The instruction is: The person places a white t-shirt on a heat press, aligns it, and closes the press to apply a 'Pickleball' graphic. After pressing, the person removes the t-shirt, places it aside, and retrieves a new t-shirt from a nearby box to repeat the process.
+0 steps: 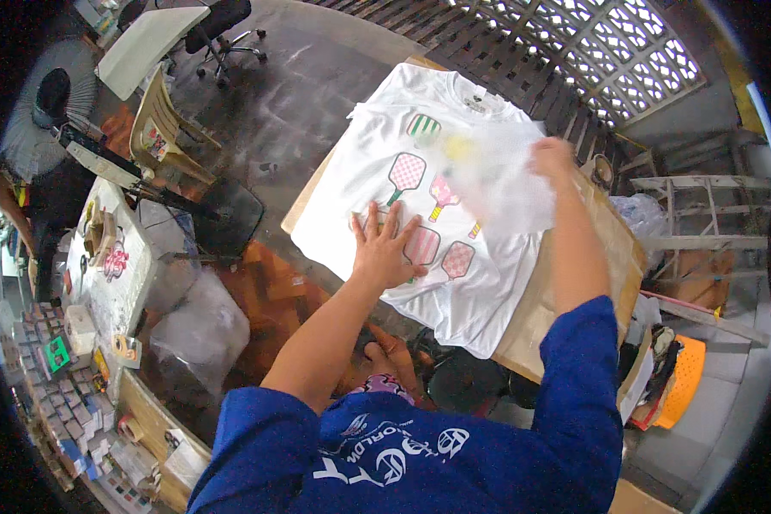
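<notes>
A white T-shirt (334, 206) lies spread on a tan tabletop (535, 343), its neckline at the far side. Several paddle shapes in pink, green and yellow are printed on its front. My left hand (387, 250) rests flat on the lower part of the print, fingers spread. In my closed right hand (552, 160) is the edge of a thin, see-through whitish sheet (514, 193). The sheet is smeared by motion and hangs over the right part of the print, veiling some of the paddles.
To the left stand a beige plastic chair (158, 128), a cluttered white table (141, 257) and a round fan (51, 103). A pale ladder-like frame (702, 214) and an orange plastic piece (684, 381) are at the right. Clear plastic (201, 325) lies left of me.
</notes>
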`<action>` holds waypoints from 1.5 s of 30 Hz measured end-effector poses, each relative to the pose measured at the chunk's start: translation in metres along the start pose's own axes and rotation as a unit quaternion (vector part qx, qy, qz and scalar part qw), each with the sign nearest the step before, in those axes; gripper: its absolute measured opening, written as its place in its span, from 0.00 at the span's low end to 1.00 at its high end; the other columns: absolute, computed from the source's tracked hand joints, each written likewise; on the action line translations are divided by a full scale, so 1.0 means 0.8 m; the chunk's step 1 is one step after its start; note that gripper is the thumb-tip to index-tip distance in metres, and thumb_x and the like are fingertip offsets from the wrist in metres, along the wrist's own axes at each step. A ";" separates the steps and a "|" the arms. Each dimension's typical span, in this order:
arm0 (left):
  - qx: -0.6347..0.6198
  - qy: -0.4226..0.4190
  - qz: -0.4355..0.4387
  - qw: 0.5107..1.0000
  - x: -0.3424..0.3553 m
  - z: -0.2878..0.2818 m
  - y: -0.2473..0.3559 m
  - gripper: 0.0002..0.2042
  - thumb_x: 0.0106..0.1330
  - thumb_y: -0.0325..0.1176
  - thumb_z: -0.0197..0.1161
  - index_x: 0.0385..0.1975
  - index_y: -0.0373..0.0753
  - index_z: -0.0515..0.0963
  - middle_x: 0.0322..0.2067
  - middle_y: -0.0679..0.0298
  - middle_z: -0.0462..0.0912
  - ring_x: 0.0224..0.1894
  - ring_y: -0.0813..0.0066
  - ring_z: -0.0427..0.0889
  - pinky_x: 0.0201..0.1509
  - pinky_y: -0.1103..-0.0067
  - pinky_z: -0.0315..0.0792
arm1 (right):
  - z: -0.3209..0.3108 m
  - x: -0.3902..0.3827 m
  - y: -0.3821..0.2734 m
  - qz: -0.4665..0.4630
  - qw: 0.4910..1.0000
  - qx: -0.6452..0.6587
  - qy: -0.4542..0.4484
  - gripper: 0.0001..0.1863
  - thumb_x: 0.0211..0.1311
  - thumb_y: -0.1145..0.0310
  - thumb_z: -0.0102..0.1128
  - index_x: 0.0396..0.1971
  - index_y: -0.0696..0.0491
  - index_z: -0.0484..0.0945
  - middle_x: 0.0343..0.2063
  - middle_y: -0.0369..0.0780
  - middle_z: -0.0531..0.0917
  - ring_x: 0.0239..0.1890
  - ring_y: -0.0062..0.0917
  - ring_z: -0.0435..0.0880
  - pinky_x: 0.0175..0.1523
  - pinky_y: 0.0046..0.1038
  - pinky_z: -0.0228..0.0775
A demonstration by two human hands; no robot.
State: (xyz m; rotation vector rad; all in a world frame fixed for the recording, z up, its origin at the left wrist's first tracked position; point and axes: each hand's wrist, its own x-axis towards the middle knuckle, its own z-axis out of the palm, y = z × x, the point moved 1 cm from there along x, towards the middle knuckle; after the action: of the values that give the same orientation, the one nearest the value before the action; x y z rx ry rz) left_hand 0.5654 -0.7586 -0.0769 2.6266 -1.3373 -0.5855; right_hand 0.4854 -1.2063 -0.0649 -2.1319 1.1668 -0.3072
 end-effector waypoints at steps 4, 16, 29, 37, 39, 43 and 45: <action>-0.029 -0.002 -0.003 1.000 -0.008 -0.001 -0.002 0.51 0.47 0.66 0.72 0.75 0.65 0.58 0.79 0.57 0.44 0.80 0.42 0.33 0.76 0.38 0.27 | -0.270 0.008 0.029 0.042 0.888 -0.252 0.382 0.13 0.58 0.57 0.63 0.39 0.46 0.88 0.37 0.41 0.90 0.41 0.39 0.90 0.46 0.42 0.81; -0.253 0.242 0.040 0.936 -0.261 0.041 -0.163 0.18 0.65 0.37 0.63 0.54 0.39 0.78 0.55 0.53 0.80 0.60 0.52 0.77 0.66 0.60 0.70 | -0.050 -0.133 -0.163 -0.254 0.954 -0.109 0.113 0.17 0.64 0.65 0.66 0.49 0.58 0.83 0.40 0.46 0.87 0.40 0.34 0.87 0.48 0.38 0.79; 0.207 0.520 -0.687 0.464 -1.059 0.055 -0.014 0.11 0.60 0.23 0.64 0.43 0.32 0.81 0.46 0.53 0.84 0.55 0.51 0.79 0.64 0.61 0.68 | 0.323 -0.565 -0.671 -0.721 0.683 0.111 0.026 0.11 0.65 0.71 0.61 0.45 0.57 0.83 0.44 0.47 0.87 0.47 0.40 0.85 0.56 0.38 0.75; 0.087 0.375 -0.808 0.447 -1.145 0.106 0.008 0.31 0.62 0.38 0.69 0.63 0.29 0.69 0.60 0.47 0.75 0.69 0.47 0.66 0.79 0.53 0.45 | 0.531 -1.204 -0.586 -0.846 0.397 0.075 -0.347 0.19 0.68 0.70 0.45 0.53 0.63 0.77 0.57 0.57 0.78 0.62 0.50 0.76 0.69 0.41 0.65; 0.071 0.334 -0.820 0.459 -1.153 0.110 0.001 0.30 0.63 0.38 0.68 0.63 0.29 0.70 0.57 0.47 0.78 0.68 0.47 0.68 0.79 0.53 0.44 | 0.574 -1.289 -0.535 -0.743 0.357 -0.029 -0.565 0.22 0.72 0.65 0.42 0.59 0.59 0.74 0.63 0.56 0.74 0.66 0.49 0.72 0.72 0.40 0.60; 0.013 0.326 -0.833 0.446 -1.160 0.113 -0.011 0.28 0.62 0.36 0.68 0.60 0.30 0.71 0.51 0.48 0.81 0.62 0.49 0.75 0.77 0.54 0.53 | 0.642 -1.367 -0.449 -0.746 0.302 -0.087 -0.587 0.19 0.70 0.64 0.48 0.54 0.55 0.79 0.57 0.52 0.80 0.65 0.43 0.74 0.72 0.44 0.59; 0.023 0.336 -0.833 0.438 -1.161 0.111 -0.018 0.23 0.62 0.35 0.68 0.55 0.32 0.74 0.46 0.49 0.82 0.55 0.52 0.80 0.75 0.57 0.59 | 0.661 -1.382 -0.431 -0.834 0.174 -0.147 -0.503 0.20 0.70 0.63 0.47 0.57 0.54 0.77 0.56 0.51 0.81 0.64 0.41 0.74 0.73 0.46 0.57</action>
State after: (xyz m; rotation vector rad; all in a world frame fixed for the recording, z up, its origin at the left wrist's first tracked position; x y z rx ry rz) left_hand 0.0485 -0.0012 0.0965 2.5788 1.7324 0.5080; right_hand 0.3429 0.0578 -0.1072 -1.8865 -2.2859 0.5274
